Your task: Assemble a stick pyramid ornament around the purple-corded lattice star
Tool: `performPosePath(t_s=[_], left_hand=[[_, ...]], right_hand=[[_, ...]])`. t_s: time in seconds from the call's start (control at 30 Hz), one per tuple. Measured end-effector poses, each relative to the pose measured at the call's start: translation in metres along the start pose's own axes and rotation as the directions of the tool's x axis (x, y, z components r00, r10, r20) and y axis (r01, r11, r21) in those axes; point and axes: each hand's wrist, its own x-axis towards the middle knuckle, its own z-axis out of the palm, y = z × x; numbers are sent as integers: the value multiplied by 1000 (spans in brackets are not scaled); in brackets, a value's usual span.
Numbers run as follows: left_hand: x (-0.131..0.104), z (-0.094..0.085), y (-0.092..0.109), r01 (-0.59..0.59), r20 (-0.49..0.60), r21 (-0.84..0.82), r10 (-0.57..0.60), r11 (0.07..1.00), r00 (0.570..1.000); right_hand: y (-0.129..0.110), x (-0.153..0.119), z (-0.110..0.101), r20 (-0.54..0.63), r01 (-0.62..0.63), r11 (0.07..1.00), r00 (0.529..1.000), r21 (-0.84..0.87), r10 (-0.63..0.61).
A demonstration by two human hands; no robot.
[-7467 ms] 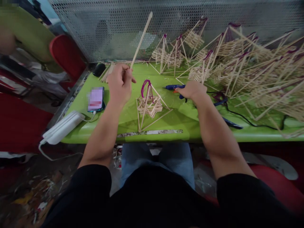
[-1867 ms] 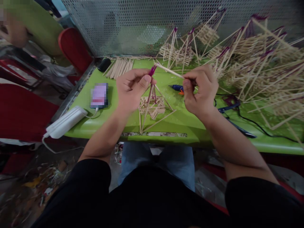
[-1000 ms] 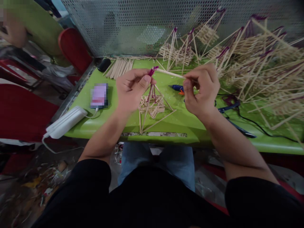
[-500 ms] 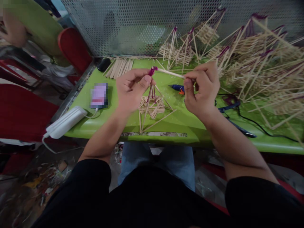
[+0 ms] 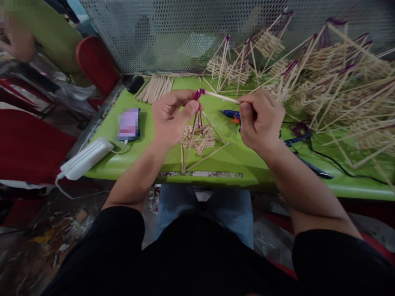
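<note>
In front of me on the green table [image 5: 142, 160] stands a stick frame [image 5: 199, 139], with a woven-looking stack of sticks hanging inside on purple string. My left hand [image 5: 173, 115] pinches the top of this frame, where purple string [image 5: 199, 93] is wound. Between the thumb and fingers of my right hand [image 5: 262, 117] is one end of a thin wooden stick [image 5: 222, 97]. The stick slants up to the left, and its far end meets the purple string at the top. Behind my right hand lies a blue glue gun [image 5: 230, 113], partly hidden.
Many similar stick frames [image 5: 333, 82] crowd the right side and back. A bundle of loose sticks [image 5: 156, 88], a black mouse-like object [image 5: 135, 84], a phone [image 5: 128, 123] and a white power bank [image 5: 86, 158] are on the left. Scissors [image 5: 311, 164] lie right.
My right hand has turned slightly and its fingers have curled in more around the stick. The stick's tip and my left hand have shifted only a little.
</note>
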Motion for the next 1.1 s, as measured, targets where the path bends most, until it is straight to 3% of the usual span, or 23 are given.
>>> performPosePath(t_s=[0.33,0.6,0.87,1.1], left_hand=[[0,7,10,58,-59,80,-54,995,997],[0,5,5,10,-35,125,-6,992,999],[-2,3,1,13,-27,162,-8,987,1000],[-2,3,0,47,-59,150,-38,988,998]], right_hand=[[7,1,7,-33,97,995,995,-18,-98],[10,-6,9,18,-14,998,1000,57,13],[9,-4,9,-19,61,997,998,40,-61],[5,-5,11,-15,-7,998,1000,55,7]])
